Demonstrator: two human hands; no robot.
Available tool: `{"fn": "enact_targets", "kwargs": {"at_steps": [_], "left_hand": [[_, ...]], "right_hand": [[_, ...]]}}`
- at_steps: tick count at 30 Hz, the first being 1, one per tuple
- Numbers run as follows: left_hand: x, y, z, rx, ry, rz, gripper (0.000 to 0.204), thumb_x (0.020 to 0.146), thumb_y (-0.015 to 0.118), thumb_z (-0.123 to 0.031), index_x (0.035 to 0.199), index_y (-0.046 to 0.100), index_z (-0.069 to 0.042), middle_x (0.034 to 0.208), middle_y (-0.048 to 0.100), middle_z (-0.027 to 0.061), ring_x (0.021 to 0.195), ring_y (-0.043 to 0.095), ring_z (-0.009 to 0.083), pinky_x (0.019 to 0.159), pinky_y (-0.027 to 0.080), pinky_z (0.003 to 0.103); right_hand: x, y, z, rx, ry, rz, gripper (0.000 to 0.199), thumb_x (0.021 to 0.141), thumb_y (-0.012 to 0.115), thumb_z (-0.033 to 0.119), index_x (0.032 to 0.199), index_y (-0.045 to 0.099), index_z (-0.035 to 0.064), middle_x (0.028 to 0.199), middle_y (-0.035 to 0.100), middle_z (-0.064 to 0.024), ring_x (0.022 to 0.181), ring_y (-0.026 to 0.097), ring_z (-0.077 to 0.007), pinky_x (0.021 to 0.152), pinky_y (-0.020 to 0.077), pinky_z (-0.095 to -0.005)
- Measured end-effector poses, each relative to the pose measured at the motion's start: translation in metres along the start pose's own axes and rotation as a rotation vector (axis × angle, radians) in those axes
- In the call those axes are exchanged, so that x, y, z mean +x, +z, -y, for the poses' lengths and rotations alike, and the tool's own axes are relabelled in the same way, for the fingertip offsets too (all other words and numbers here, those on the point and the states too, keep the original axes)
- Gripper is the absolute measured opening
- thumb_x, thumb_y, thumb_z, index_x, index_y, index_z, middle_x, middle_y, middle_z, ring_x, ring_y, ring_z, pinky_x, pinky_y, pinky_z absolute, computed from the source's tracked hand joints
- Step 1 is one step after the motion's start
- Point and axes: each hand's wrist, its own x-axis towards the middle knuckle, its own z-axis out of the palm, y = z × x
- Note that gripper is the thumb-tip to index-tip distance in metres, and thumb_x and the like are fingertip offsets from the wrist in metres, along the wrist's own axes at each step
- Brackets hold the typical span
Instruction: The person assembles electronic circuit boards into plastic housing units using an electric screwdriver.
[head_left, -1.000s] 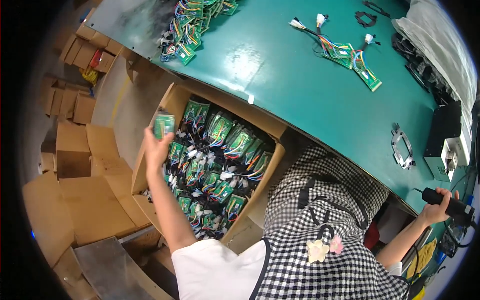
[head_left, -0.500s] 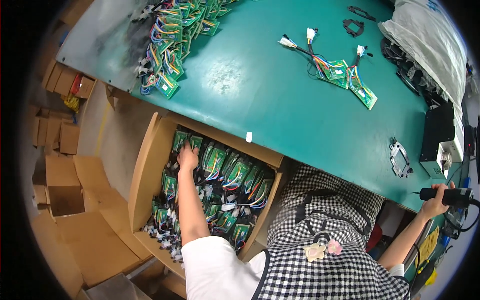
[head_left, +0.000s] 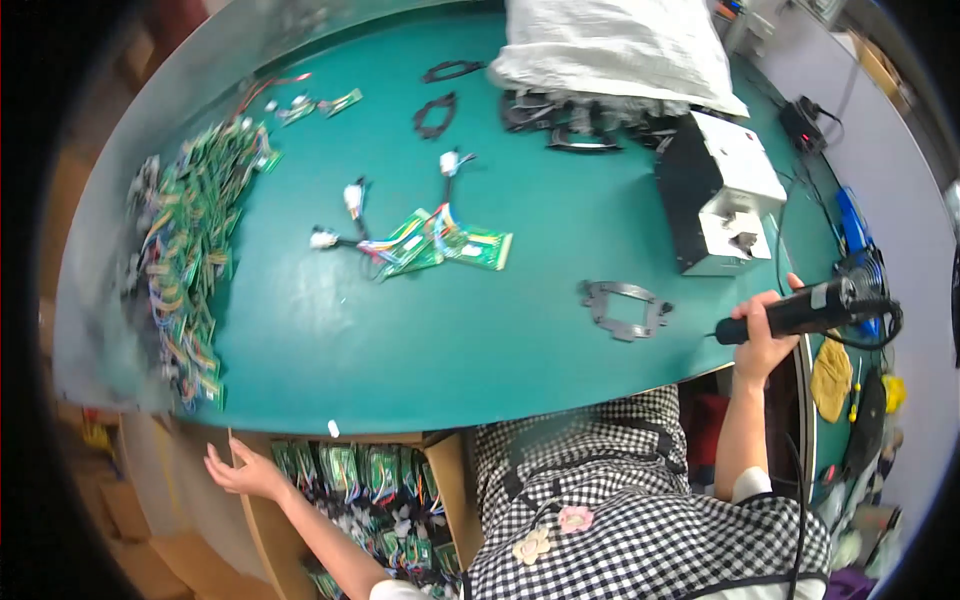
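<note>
My right hand (head_left: pixel 766 335) is wrapped round a black electric screwdriver (head_left: pixel 800 312), its bit pointing left over the table's right front. Just left of the bit lies a dark plastic frame (head_left: pixel 627 309) with a square opening. My left hand (head_left: pixel 245 474) hovers empty with fingers apart, near the table's front edge and over the side of a cardboard box (head_left: pixel 262 540). Inside that box are several green circuit boards (head_left: pixel 385 472) with coloured wires and white connectors. Wired circuit boards (head_left: pixel 478 247) lie together on the middle of the green table (head_left: pixel 440 350).
A heap of wired boards (head_left: pixel 195 260) covers the table's left side. Two black frames (head_left: pixel 436 116) lie at the back. A white sack (head_left: pixel 620 50) sits over black parts. A black and white box-shaped device (head_left: pixel 715 195) stands at right. Cardboard boxes are at lower left.
The view has swung to the right. My left hand has come up out of the box of boards, empty. My right hand has brought the screwdriver in over the table.
</note>
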Motion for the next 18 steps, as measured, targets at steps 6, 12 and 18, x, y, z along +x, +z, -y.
{"fn": "enact_targets", "kwargs": {"at_steps": [6, 12, 18], "left_hand": [[0.005, -0.059, -0.301, -0.883, 1.065, 0.989, 0.052, 0.058, 0.068, 0.001, 0.108, 0.055, -0.008, 0.122, 0.046, 0.0132, 0.112, 0.043, 0.0302, 0.093, 0.035, 0.038], [0.003, -0.011, -0.352, -0.344, 1.245, 1.139, 0.063, 0.054, 0.073, -0.004, 0.113, 0.050, -0.010, 0.130, 0.039, 0.0131, 0.122, 0.032, 0.0320, 0.101, 0.024, 0.044], [0.002, -0.033, -0.385, -1.002, 0.955, 1.079, 0.055, 0.055, 0.070, -0.001, 0.104, 0.046, -0.006, 0.126, 0.043, 0.0126, 0.123, 0.032, 0.0317, 0.102, 0.023, 0.041]], "right_hand": [[0.002, -0.021, 0.013, 0.114, 0.203, 0.130, 0.064, 0.069, 0.057, -0.007, 0.124, 0.025, -0.0024, 0.070, 0.052, -0.0025, 0.061, 0.050, -0.0087, 0.060, 0.0426, -0.0206], [0.041, -0.033, 0.011, 0.452, 0.064, 0.063, 0.064, 0.072, 0.057, 0.001, 0.126, 0.023, 0.0024, 0.065, 0.051, -0.0071, 0.055, 0.051, -0.0157, 0.056, 0.0446, -0.0297], [0.101, -0.020, 0.020, 0.339, -0.196, 0.014, 0.063, 0.076, 0.052, 0.003, 0.128, 0.015, 0.0025, 0.066, 0.049, -0.0085, 0.055, 0.051, -0.0178, 0.058, 0.0469, -0.0341]]}}
